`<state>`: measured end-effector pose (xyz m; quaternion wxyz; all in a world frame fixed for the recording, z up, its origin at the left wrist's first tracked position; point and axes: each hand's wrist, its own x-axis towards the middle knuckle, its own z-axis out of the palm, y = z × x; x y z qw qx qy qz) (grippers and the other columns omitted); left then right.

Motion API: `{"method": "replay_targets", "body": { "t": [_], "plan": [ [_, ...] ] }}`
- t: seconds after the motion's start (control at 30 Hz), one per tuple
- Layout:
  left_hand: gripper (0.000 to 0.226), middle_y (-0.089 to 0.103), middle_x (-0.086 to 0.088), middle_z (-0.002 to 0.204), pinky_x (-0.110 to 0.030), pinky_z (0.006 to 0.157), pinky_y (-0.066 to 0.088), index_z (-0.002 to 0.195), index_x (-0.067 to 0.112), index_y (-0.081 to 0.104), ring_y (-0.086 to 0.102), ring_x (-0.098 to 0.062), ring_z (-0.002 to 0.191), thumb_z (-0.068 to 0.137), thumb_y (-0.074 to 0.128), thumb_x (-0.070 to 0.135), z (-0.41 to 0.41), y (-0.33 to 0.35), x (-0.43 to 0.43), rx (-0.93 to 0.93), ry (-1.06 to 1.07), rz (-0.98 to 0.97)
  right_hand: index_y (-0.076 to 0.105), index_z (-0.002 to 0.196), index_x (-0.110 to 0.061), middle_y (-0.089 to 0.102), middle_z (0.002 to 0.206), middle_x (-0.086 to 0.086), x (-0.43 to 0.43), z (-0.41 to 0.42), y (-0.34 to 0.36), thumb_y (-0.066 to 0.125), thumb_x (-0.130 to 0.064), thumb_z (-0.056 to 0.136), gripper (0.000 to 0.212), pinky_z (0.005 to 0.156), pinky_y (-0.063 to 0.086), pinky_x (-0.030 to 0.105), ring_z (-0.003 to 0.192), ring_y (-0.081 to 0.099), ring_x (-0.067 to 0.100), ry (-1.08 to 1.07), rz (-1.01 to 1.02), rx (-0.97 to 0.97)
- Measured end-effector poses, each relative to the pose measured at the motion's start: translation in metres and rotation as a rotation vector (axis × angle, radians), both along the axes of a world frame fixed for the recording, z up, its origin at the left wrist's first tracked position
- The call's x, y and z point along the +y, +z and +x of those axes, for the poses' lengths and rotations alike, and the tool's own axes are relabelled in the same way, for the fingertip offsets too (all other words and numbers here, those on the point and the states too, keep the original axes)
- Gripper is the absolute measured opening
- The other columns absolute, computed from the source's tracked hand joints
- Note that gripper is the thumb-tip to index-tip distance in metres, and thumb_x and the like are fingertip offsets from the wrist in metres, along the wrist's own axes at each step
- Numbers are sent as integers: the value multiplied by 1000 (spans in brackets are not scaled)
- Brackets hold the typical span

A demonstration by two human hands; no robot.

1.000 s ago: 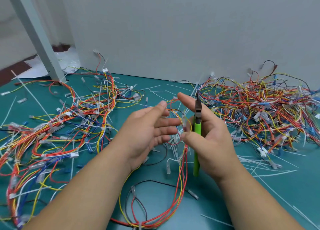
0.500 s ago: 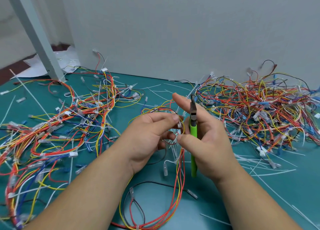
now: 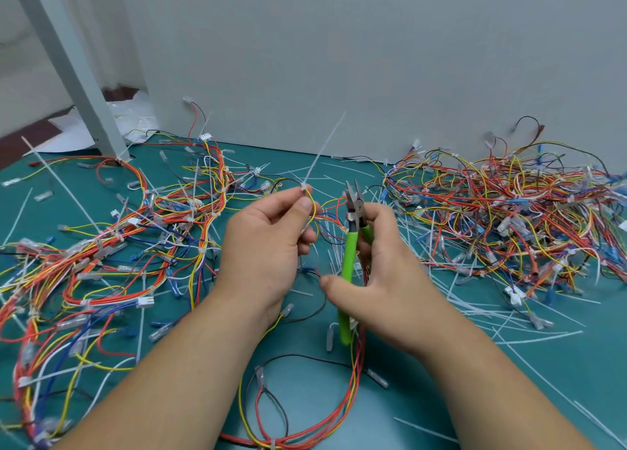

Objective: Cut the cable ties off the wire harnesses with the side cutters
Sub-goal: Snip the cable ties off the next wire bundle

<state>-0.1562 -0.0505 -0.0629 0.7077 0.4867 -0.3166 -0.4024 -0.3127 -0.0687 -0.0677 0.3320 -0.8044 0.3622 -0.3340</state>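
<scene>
Both hands sat mid-frame over the bench on my feed. My left hand [image 3: 268, 242] had thumb and forefinger pinched on a wire harness [image 3: 354, 375] right at a cable tie [image 3: 306, 188], with the other fingers curled below. My right hand [image 3: 383, 280] had its fingers wrapped round the green handles of the side cutters [image 3: 349, 252], while the thumb stuck out loose toward the left.

Behind everything stood a pale grey wall [image 3: 373, 59], and a teal mat [image 3: 509, 398] covered the bench. A grey post [image 3: 74, 66] slanted down to the mat at far left, with white sheets [image 3: 68, 134] behind it.

One big tangle of red, yellow and blue harnesses [image 3: 509, 212] lay heaped on the right against the wall. A flatter spread of harnesses [image 3: 118, 239] lay on the left, many white ties showing on it. Loose white tie strips [image 3: 529, 341] were scattered over the mat, thickest to the right of my hands.

The held harness looped down from the left fingers onto the mat near my forearms. The cutters stood nearly upright, nose up, jaws a little apart. They were just right of the pinched tie and not touching it. The tie's thin white tail pointed up and to the right in front of the wall.
</scene>
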Motion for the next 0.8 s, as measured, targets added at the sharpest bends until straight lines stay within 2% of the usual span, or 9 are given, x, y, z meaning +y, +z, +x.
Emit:
{"method": "replay_targets", "body": {
  "t": [0.1, 0.23, 0.33, 0.47, 0.63, 0.8],
  "plan": [
    [14, 72, 2, 77, -17, 53, 47, 100, 18, 75, 57, -7, 56, 97, 65, 8, 0, -2, -2, 17, 7, -6, 32, 121, -41, 46, 90, -46, -2, 2, -4, 76, -35, 72, 66, 73, 40, 8, 84, 54, -6, -34, 13, 22],
    [16, 69, 6, 68, -17, 54, 50, 88, 22, 77, 59, -8, 57, 92, 71, 8, -1, -3, -2, 23, 29, -7, 51, 115, -38, 57, 102, -22, -2, 6, -2, 77, -37, 70, 52, 82, 42, 10, 96, 57, 1, -160, -134, -31],
    [16, 69, 7, 64, -17, 54, 50, 89, 25, 76, 59, -7, 56, 91, 73, 10, 1, -4, -2, -64, 87, -5, 65, 125, -29, 62, 106, -15, -2, 6, 0, 75, -32, 70, 56, 84, 41, 6, 99, 60, 1, -216, -225, -61],
    [21, 71, 17, 66, -16, 59, 51, 94, 34, 73, 58, -2, 57, 90, 74, 13, 2, -5, -1, -262, 160, -20, 68, 130, -21, 63, 103, -13, -1, 6, 3, 74, -30, 71, 60, 88, 46, 14, 97, 61, 7, -231, -281, -67],
    [22, 69, 16, 62, -16, 59, 51, 106, 30, 75, 56, -3, 56, 90, 75, 15, 2, -7, -1, -329, 164, -26, 69, 131, -23, 64, 101, -11, -1, 7, 2, 74, -33, 71, 61, 84, 42, 10, 94, 61, 8, -203, -272, -21],
    [27, 70, 7, 64, -23, 60, 50, 86, 43, 73, 55, -7, 58, 90, 75, 16, 1, -9, 0, -381, 141, -32, 68, 133, -24, 63, 101, -12, -1, 7, 0, 75, -33, 71, 63, 80, 46, 15, 90, 62, 10, -192, -240, -32]
  ]
}}
